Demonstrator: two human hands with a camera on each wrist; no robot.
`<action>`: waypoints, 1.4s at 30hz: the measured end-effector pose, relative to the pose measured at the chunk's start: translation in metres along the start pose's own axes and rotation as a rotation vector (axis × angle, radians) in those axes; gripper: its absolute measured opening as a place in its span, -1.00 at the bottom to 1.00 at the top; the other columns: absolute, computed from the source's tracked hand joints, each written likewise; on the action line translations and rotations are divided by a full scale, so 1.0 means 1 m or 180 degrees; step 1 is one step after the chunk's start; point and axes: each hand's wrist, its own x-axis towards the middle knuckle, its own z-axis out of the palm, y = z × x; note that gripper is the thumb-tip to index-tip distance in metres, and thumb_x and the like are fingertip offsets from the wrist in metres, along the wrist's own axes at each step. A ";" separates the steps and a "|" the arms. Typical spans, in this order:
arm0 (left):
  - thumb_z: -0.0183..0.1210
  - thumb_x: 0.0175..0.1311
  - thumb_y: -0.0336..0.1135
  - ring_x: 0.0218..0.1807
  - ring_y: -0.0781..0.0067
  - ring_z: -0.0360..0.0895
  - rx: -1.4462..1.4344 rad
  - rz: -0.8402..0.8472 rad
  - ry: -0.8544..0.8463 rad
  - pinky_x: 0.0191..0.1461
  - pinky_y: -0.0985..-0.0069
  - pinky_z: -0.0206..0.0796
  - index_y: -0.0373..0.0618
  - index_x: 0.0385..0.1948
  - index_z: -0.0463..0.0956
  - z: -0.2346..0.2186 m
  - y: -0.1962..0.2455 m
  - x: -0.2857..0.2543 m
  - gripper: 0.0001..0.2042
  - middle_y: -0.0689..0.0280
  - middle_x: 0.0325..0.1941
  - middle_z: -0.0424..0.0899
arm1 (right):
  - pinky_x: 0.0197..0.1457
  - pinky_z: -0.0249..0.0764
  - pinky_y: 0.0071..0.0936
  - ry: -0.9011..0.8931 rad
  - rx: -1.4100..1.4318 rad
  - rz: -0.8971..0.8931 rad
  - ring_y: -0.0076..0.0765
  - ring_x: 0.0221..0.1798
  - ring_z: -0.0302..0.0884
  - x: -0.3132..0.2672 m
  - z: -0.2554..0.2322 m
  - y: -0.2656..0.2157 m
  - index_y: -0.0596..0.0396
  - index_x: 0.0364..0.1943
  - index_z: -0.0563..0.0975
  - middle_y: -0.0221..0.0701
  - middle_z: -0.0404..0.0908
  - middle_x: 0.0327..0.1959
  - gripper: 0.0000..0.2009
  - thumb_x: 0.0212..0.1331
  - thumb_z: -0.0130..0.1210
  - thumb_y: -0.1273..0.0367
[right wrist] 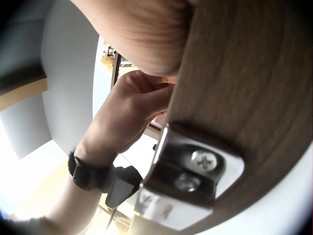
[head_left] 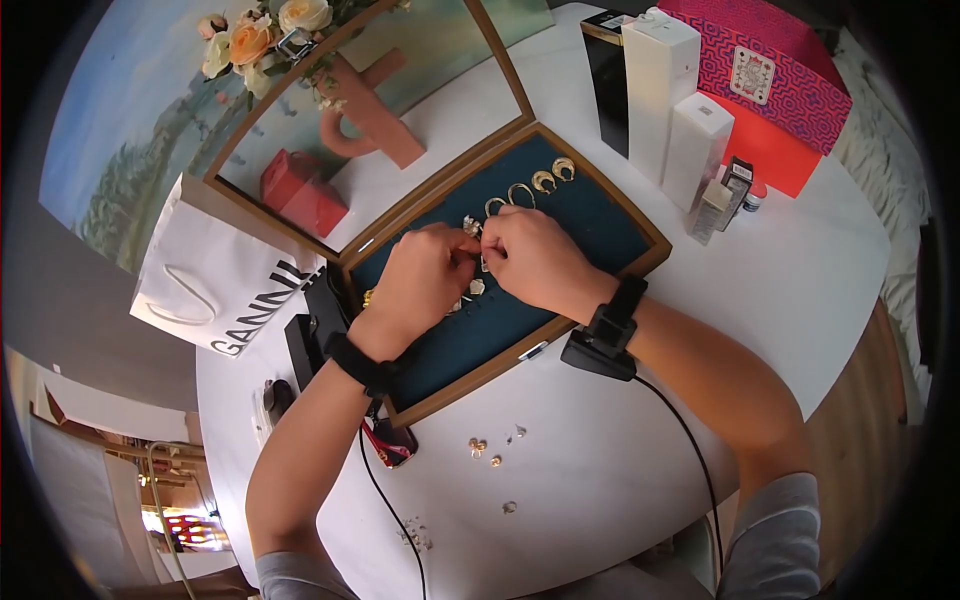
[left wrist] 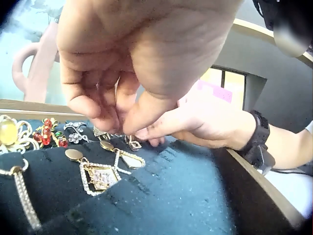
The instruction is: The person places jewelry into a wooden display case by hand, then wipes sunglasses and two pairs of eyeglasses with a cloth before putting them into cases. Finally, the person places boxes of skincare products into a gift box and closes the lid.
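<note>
Over the dark blue pad (head_left: 430,368) of a wooden jewellery box, the left hand (head_left: 425,275) and right hand (head_left: 540,262) meet at their fingertips. In the left wrist view, the left hand (left wrist: 146,49) bends down, thumb and fingers pinching at a small earring (left wrist: 133,143), mostly hidden. Beside them the right hand's (left wrist: 210,120) fingertips pinch at the same spot. Diamond-shaped earrings (left wrist: 100,177) and a red-beaded piece (left wrist: 47,133) lie on the pad nearby. The right wrist view shows the left hand (right wrist: 120,110) past the box's wooden side (right wrist: 234,73); the fingertips are hidden.
Gold hoops (head_left: 543,181) sit on the pad's far part; the glass lid stands raised. Loose jewellery (head_left: 478,447) lies on the white table in front. A paper bag (head_left: 215,270) stands left, with white boxes (head_left: 658,90) at the back right. Cables run from both wrists.
</note>
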 end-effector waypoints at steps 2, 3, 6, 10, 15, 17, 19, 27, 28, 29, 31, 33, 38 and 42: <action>0.32 0.03 -0.56 -0.36 0.24 0.66 0.0001 0.0036 -0.0020 -0.21 0.41 0.49 -0.25 -0.26 0.68 -0.001 0.000 -0.002 -0.80 0.12 -0.35 0.67 | -0.22 0.50 -0.16 -0.0096 -0.0023 0.0029 0.00 -0.34 0.56 0.000 -0.003 -0.001 0.20 -0.50 0.56 -0.21 0.56 -0.41 -0.93 0.06 0.22 0.54; 0.34 0.03 -0.56 -0.36 0.24 0.66 -0.0047 -0.0017 -0.0064 -0.21 0.40 0.49 -0.26 -0.27 0.67 -0.001 0.001 -0.002 -0.81 0.11 -0.34 0.68 | -0.22 0.50 -0.16 -0.0099 -0.0025 0.0024 0.00 -0.34 0.56 0.000 -0.003 -0.001 0.20 -0.50 0.56 -0.21 0.56 -0.41 -0.93 0.06 0.22 0.54; 0.37 0.03 -0.54 -0.36 0.25 0.66 -0.0074 -0.0082 -0.0093 -0.22 0.40 0.49 -0.26 -0.28 0.67 0.001 0.002 -0.002 -0.81 0.11 -0.34 0.68 | -0.19 0.56 -0.10 -0.0111 -0.0046 -0.0082 0.09 -0.31 0.63 0.000 -0.004 -0.001 0.18 -0.55 0.57 -0.11 0.61 -0.40 -0.90 0.08 0.19 0.52; 0.40 0.04 -0.51 -0.39 0.26 0.65 0.0012 -0.0008 0.0002 -0.24 0.41 0.48 -0.25 -0.31 0.66 0.004 -0.002 0.000 -0.83 0.14 -0.37 0.68 | -0.21 0.53 -0.14 -0.0082 -0.0028 -0.0033 0.04 -0.33 0.60 0.001 -0.003 -0.001 0.19 -0.53 0.58 -0.16 0.58 -0.42 -0.92 0.07 0.20 0.53; 0.39 0.05 -0.49 -0.42 0.25 0.64 0.0014 -0.0043 0.0016 -0.28 0.39 0.46 -0.24 -0.33 0.66 0.006 -0.004 0.003 -0.85 0.14 -0.39 0.67 | -0.22 0.50 -0.17 -0.0186 0.0023 -0.0002 -0.02 -0.35 0.57 0.001 -0.005 -0.001 0.20 -0.47 0.61 -0.21 0.55 -0.43 -0.97 0.07 0.22 0.54; 0.39 0.06 -0.49 -0.42 0.24 0.63 0.0027 -0.0053 0.0014 -0.28 0.38 0.46 -0.24 -0.34 0.66 0.006 -0.004 0.004 -0.86 0.13 -0.39 0.67 | -0.21 0.51 -0.19 -0.0359 0.0091 0.0115 -0.03 -0.33 0.59 0.000 -0.006 -0.001 0.21 -0.43 0.63 -0.21 0.56 -0.41 -0.98 0.05 0.25 0.54; 0.39 0.05 -0.49 -0.41 0.19 0.63 0.0156 0.0030 0.0133 -0.28 0.35 0.45 -0.22 -0.36 0.66 0.007 -0.005 0.004 -0.87 0.14 -0.40 0.66 | -0.20 0.52 -0.20 -0.0298 0.0061 0.0081 -0.04 -0.32 0.59 0.000 -0.005 -0.002 0.21 -0.42 0.63 -0.21 0.57 -0.40 -0.97 0.05 0.25 0.55; 0.36 0.07 -0.49 -0.38 0.08 0.61 0.0238 0.0208 0.0145 -0.26 0.30 0.44 -0.19 -0.35 0.68 0.007 -0.004 0.002 -0.88 0.12 -0.40 0.63 | -0.19 0.53 -0.20 -0.0258 0.0027 0.0011 -0.04 -0.31 0.60 -0.002 -0.005 -0.003 0.22 -0.41 0.61 -0.21 0.57 -0.39 -0.96 0.06 0.24 0.56; 0.35 0.07 -0.50 -0.37 0.08 0.61 0.0185 0.0262 0.0132 -0.26 0.30 0.45 -0.19 -0.33 0.69 0.008 -0.005 0.001 -0.88 0.12 -0.39 0.63 | -0.20 0.53 -0.20 -0.0237 -0.0010 -0.0038 -0.04 -0.32 0.60 -0.001 -0.005 -0.002 0.22 -0.42 0.60 -0.21 0.57 -0.40 -0.97 0.07 0.24 0.55; 0.35 0.07 -0.50 -0.37 0.08 0.61 0.0181 0.0257 0.0137 -0.26 0.30 0.45 -0.19 -0.33 0.69 0.008 -0.005 0.001 -0.88 0.12 -0.39 0.63 | -0.21 0.52 -0.20 -0.0217 -0.0049 -0.0088 -0.03 -0.33 0.60 -0.001 -0.005 -0.001 0.23 -0.43 0.60 -0.20 0.57 -0.41 -0.96 0.08 0.24 0.55; 0.34 0.08 -0.51 -0.36 0.08 0.62 0.0178 0.0191 0.0142 -0.25 0.29 0.45 -0.20 -0.32 0.69 0.010 -0.006 0.001 -0.88 0.11 -0.39 0.63 | -0.23 0.52 -0.20 -0.0226 -0.0032 -0.0040 -0.03 -0.34 0.60 0.000 -0.006 -0.001 0.23 -0.44 0.59 -0.20 0.56 -0.42 -0.96 0.09 0.23 0.54; 0.34 0.09 -0.51 -0.37 0.08 0.61 0.0148 0.0199 0.0185 -0.25 0.30 0.44 -0.20 -0.32 0.68 0.011 -0.007 0.001 -0.88 0.11 -0.40 0.63 | -0.24 0.51 -0.20 -0.0229 -0.0006 0.0013 -0.03 -0.36 0.59 0.000 -0.005 -0.001 0.23 -0.45 0.59 -0.20 0.56 -0.43 -0.95 0.09 0.23 0.54; 0.33 0.10 -0.51 -0.38 0.10 0.59 -0.0025 0.0111 0.0232 -0.26 0.33 0.42 -0.22 -0.33 0.67 0.010 -0.008 0.001 -0.89 0.12 -0.41 0.62 | -0.21 0.57 -0.14 -0.0155 0.0103 -0.0096 0.07 -0.33 0.64 0.000 -0.006 0.000 0.18 -0.57 0.58 -0.11 0.62 -0.43 -0.91 0.03 0.19 0.54; 0.33 0.10 -0.51 -0.40 0.12 0.58 -0.0002 0.0108 0.0172 -0.27 0.34 0.40 -0.24 -0.35 0.65 0.009 -0.007 0.002 -0.90 0.11 -0.40 0.62 | -0.26 0.49 -0.20 -0.0177 0.0088 -0.0064 -0.06 -0.41 0.56 0.000 -0.003 0.003 0.23 -0.48 0.58 -0.20 0.55 -0.45 -0.92 0.06 0.27 0.53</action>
